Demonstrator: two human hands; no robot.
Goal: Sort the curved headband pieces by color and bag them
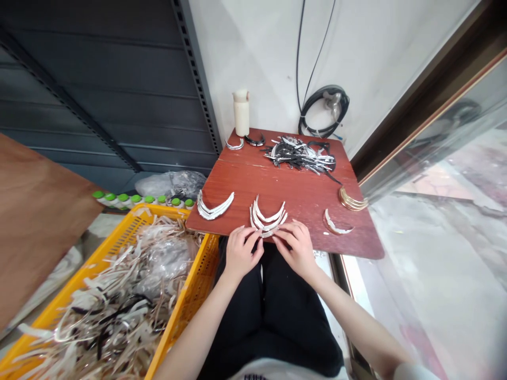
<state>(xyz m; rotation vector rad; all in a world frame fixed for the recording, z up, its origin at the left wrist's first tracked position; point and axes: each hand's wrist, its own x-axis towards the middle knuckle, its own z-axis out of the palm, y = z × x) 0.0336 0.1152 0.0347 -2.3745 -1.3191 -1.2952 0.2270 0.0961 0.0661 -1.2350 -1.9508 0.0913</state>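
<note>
The left hand point(243, 250) and right hand point(298, 245) rest bent fingers (gripping or not, I cannot tell) on slender curved white strips point(266, 228) near the reddish-brown surface's point(247, 182) edge, seemingly only partly nested, gaps remaining.

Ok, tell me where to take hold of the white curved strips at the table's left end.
Pinch the white curved strips mid-bend, probably best with the left hand from the table's near edge: the bend bulges that way, while the thin tips point away.
</note>
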